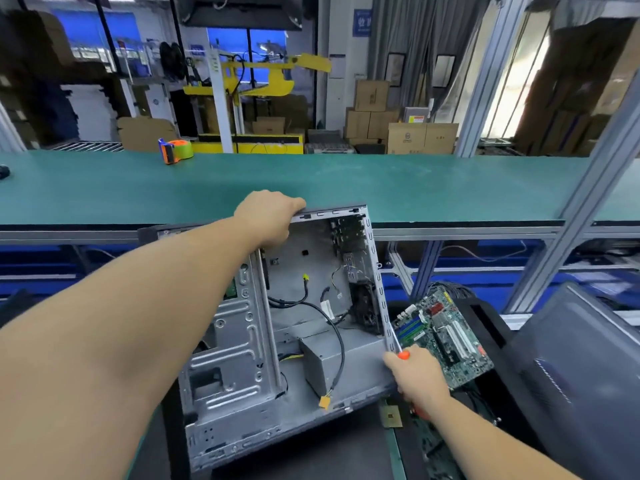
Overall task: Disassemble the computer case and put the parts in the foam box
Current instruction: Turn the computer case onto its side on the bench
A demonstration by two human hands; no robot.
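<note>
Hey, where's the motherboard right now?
In the head view, the motherboard lies lower right, just right of the open computer case, beyond the right hand holding the screwdriver.

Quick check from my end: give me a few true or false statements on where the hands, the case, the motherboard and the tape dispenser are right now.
1. The left hand holds the top edge of the computer case. True.
2. The right hand is empty. False: its grip is round a screwdriver with an orange handle.
3. The motherboard is still mounted inside the case. False: it lies outside, to the right of the case.
4. A tape dispenser sits on the far green table. True.
5. The side of the case that faces the camera is closed. False: it is open, with cables and a grey box showing inside.
</note>
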